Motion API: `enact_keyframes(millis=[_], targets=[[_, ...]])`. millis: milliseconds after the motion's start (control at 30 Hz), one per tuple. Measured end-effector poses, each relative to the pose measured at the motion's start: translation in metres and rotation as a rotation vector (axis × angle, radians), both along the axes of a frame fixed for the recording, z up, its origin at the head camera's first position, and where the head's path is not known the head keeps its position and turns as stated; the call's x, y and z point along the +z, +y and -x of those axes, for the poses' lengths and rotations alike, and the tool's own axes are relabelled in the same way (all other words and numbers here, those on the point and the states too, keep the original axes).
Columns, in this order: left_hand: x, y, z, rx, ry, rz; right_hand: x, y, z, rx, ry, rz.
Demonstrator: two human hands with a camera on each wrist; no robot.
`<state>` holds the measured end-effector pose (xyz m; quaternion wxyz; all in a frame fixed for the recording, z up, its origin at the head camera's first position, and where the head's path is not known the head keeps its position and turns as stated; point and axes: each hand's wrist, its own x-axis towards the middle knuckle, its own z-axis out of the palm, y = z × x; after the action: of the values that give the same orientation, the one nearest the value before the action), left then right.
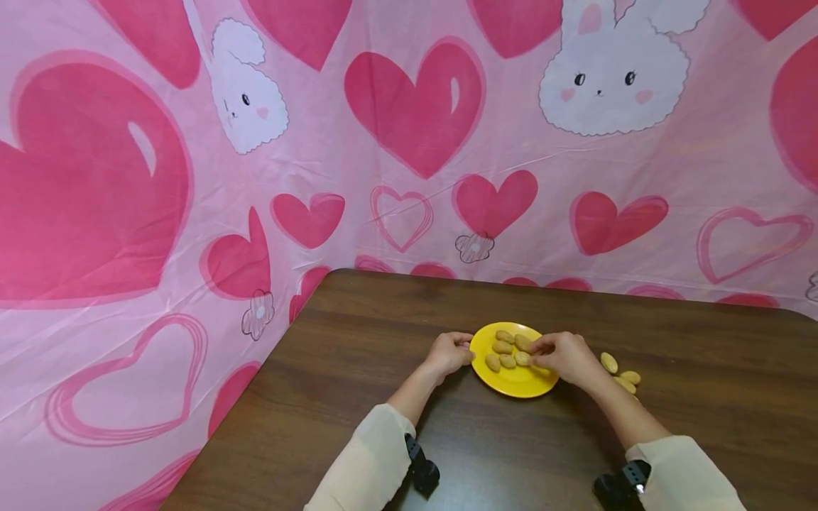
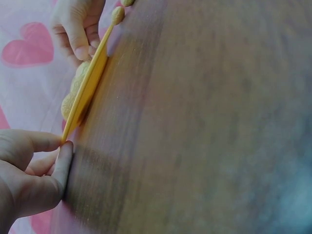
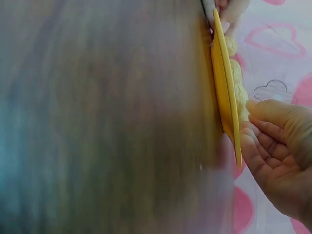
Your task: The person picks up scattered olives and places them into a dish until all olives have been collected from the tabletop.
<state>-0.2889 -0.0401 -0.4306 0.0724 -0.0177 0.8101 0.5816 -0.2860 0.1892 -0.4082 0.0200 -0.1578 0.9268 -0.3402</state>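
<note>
A round yellow plate holds several tan, oval, rough-surfaced nuts, grouped mostly on its far and left side. My left hand pinches the plate's left rim between thumb and fingers, seen closely in the left wrist view. Over the plate's right side reaches my right hand; its thumb and forefinger pinch a nut just above the plate's surface. The other fingers of that hand are bent near the rim. Part of the held nut is hidden by the fingertips.
Several more nuts lie loose on the brown wooden table, right of the plate and beside my right wrist. A pink cloth with hearts and rabbits hangs behind the table and along its left side.
</note>
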Motion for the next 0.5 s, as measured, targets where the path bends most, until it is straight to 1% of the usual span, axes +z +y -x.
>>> enact_keyframes(millis=[167, 367, 500], targets=[[-0.001, 0.000, 0.000, 0.003, -0.007, 0.006, 0.001, 0.009, 0.000, -0.033, 0.058, -0.007], [-0.001, 0.000, 0.000, 0.003, -0.002, -0.005, 0.003, 0.022, -0.002, -0.106, 0.059, 0.030], [-0.001, 0.000, 0.000, 0.001, -0.004, -0.010, 0.004, 0.028, -0.003, -0.125, 0.116, 0.027]])
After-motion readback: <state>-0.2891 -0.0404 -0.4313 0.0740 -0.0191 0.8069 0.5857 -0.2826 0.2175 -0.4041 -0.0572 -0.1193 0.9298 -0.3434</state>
